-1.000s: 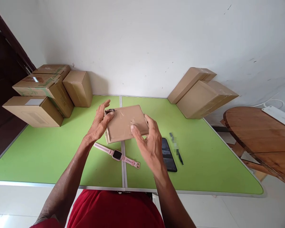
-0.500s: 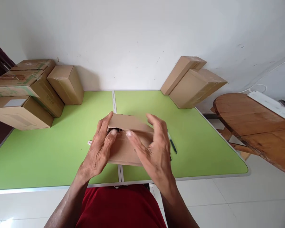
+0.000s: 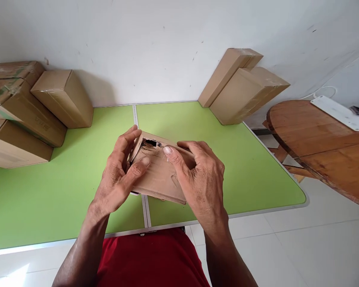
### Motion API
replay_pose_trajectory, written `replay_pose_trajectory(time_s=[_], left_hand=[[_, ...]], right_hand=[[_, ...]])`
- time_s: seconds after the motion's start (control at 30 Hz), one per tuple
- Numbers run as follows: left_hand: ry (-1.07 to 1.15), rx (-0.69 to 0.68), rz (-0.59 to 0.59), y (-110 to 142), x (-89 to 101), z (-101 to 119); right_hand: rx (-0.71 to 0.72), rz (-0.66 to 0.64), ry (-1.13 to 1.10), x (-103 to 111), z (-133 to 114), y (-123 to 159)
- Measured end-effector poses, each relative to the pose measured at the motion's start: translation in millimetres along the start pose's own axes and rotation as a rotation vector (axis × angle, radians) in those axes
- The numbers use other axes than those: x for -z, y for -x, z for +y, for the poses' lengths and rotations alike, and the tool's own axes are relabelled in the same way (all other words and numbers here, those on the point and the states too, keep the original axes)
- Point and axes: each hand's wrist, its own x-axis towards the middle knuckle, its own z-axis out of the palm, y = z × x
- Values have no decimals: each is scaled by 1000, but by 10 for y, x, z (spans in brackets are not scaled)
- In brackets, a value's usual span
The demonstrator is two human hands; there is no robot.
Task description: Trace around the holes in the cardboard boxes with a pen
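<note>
I hold a small flat brown cardboard box (image 3: 160,177) in both hands above the near half of the green table (image 3: 62,179). My left hand (image 3: 118,175) grips its left end, thumb pressed on the front face. My right hand (image 3: 202,179) wraps its right side, with the thumb at the top edge. A torn dark hole (image 3: 150,142) shows at the box's upper left corner, between my two thumbs. The box hides whatever lies on the table beneath it.
Several brown cartons (image 3: 32,107) are stacked at the table's back left, and two more cartons (image 3: 242,89) lean against the white wall at the back right. A round wooden table (image 3: 317,135) with a white power strip (image 3: 338,111) stands to the right.
I have drawn the box nearer and tilted it up, so the torn corner now faces me. Both hands have tightened on it. The watch, phone and pen on the table are now out of sight.
</note>
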Motion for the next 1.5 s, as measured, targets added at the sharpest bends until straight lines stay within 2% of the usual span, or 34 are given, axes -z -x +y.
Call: replay_pose_trajectory(time_s=[0.1,0.17,0.27,0.37,0.5,0.63,0.83,0.93,1.07,1.17,1.27,1.37,1.5], left_hand=[[-43,-12,50,35,-101,-4],[-60,-78,87,50,-169,-3],[-109,-188,183,18,-240,54],[-185,-204,235,-42,-230,177],[-290,-172,261,-81,-148,326],[-430,-154,260,-62,-137,414],[-539,-277,191,113,-252,426],[-554,-311,195,247,-280,406],[-560,-261,208,436,-221,399],[-576,-203,304,578,-128,393],[-621,-122,369,657,-24,383],[-672,-87,361,649,66,387],[-621,-56,322,602,153,392]], right_hand=[[-19,50,-8,4,80,32],[-22,57,-27,11,91,58],[-7,30,-93,11,20,135],[-3,-13,-154,8,-98,267],[-21,-35,-164,55,-185,426],[-36,-109,-172,118,-184,446],[-97,-133,-143,182,-163,353],[-105,-171,-215,216,-175,364],[-84,-194,-281,170,-307,488],[4,-179,-226,64,-492,621],[77,-224,-189,-57,-638,716],[169,-220,-165,-163,-663,739],[243,-170,-176,-226,-595,659]])
